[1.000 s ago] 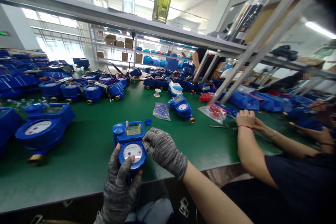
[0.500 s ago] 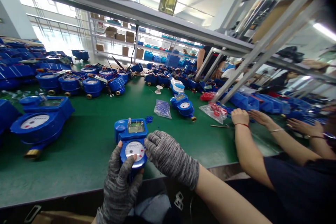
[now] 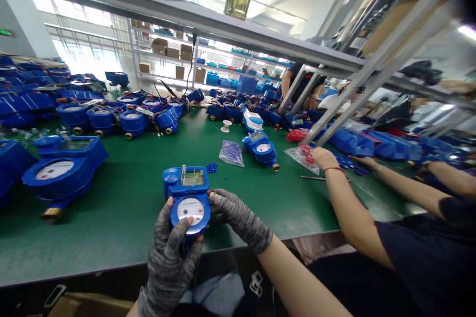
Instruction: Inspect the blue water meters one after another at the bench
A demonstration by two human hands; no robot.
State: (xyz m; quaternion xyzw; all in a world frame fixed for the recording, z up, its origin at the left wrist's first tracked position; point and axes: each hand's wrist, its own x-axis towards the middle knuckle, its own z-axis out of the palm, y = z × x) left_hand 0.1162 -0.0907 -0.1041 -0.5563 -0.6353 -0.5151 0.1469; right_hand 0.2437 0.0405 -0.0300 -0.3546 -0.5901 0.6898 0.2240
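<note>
A blue water meter (image 3: 190,210) stands near the table's front edge, with a small display at its top and a round white dial below. My left hand (image 3: 169,247), in a grey fingerless glove, grips its lower left side, the fingers around the body and one fingertip on the dial. At the meter's right edge is my right hand (image 3: 238,215), gloved the same way, its fingers drawn together. A dark reddish bit shows at those fingertips, too small to name. Small blue pieces (image 3: 211,168) lie just behind the meter.
Another meter (image 3: 260,147) lies beyond, near a bag of purplish pieces (image 3: 232,153) and a white spool (image 3: 225,126). Larger meters (image 3: 55,171) stand left. A co-worker's hand (image 3: 323,158) touches a bag of red parts (image 3: 303,157). A shelf (image 3: 148,15) spans overhead.
My right hand has turned and drawn its fingers together at the meter's right edge. My left hand keeps its hold. The co-worker's hand has moved left onto the bag of red parts.
</note>
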